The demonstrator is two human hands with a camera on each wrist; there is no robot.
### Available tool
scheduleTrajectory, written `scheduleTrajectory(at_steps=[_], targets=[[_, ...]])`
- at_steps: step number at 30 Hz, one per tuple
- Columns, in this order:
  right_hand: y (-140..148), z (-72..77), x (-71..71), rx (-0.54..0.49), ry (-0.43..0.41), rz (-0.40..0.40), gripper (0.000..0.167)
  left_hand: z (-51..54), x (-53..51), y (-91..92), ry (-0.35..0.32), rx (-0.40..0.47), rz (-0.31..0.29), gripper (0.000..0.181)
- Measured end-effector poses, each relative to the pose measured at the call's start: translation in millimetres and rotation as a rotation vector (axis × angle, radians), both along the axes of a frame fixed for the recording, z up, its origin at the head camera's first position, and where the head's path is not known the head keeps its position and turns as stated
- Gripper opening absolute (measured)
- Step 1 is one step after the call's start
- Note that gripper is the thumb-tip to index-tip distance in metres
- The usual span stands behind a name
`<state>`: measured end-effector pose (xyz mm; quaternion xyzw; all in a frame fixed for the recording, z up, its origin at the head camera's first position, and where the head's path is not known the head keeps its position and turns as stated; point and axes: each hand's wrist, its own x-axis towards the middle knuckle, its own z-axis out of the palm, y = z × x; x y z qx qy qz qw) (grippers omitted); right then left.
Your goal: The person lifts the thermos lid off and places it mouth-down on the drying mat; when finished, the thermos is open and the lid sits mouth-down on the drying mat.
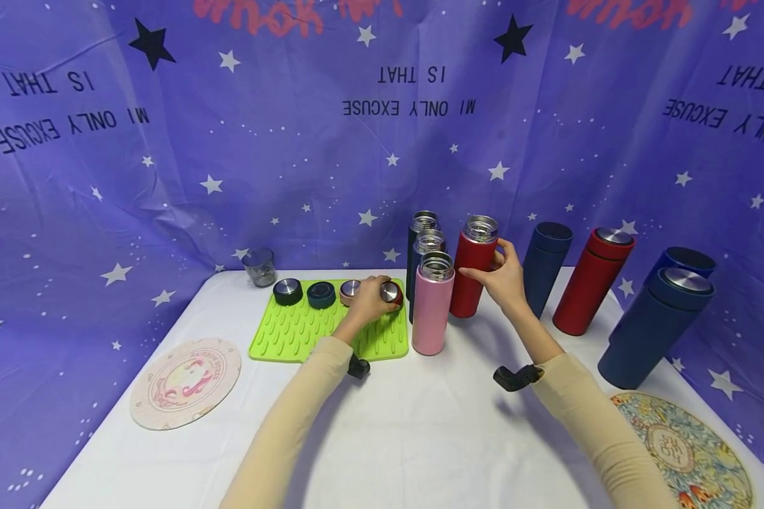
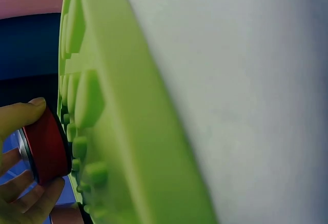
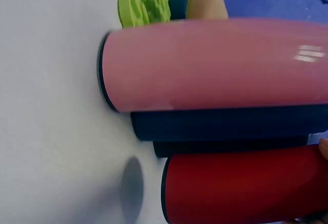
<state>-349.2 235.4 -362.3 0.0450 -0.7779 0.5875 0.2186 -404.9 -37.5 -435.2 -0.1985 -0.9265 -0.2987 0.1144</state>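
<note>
My left hand point(image 1: 371, 300) pinches a red lid point(image 2: 48, 147) with a silver top, between thumb and fingers. This lid is at the right end of a green bumpy mat point(image 1: 299, 332), its underside against the bumps. My right hand point(image 1: 504, 279) grips a lidless red thermos bottle point(image 1: 473, 265) near its upper part; whether the base touches the table I cannot tell. Left of it, a pink bottle point(image 1: 433, 311), a dark blue bottle point(image 1: 428, 244) and a black bottle point(image 1: 414, 237) stand lidless in a row. A black lid point(image 1: 288, 291), dark blue lid point(image 1: 321, 295) and pink lid point(image 1: 349, 291) sit on the mat.
Lidded bottles stand at right: a blue one point(image 1: 550, 261), a red one point(image 1: 592, 283) and two more blue ones, the nearer point(image 1: 656, 329) in front. A glass cup point(image 1: 259, 268) is at back left. Round mats lie left point(image 1: 184, 385) and right point(image 1: 707, 442).
</note>
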Motion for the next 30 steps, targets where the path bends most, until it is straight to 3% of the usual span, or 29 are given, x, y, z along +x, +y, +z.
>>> scheduleTrajectory(at_steps=[8,18,25,30], targets=[[-4,-3.2,-27.0,-0.002,-0.020,-0.011,0.091,-3.9,-3.5,3.2,-0.015,-0.006,0.044,0.064],[-4,-10.5,-44.7,-0.068,-0.060,-0.040,0.092,-6.3,0.8,1.7,-0.034,0.040,0.012,0.065],[-7,-11.6,-52.3,-0.079,-0.048,-0.025,0.089,-6.1,10.0,-10.4,-0.018,0.096,-0.020,0.067],[-11,-11.8,-55.9,-0.067,-0.056,-0.016,0.088,-4.1,24.6,-24.5,-0.026,0.136,-0.051,0.067]])
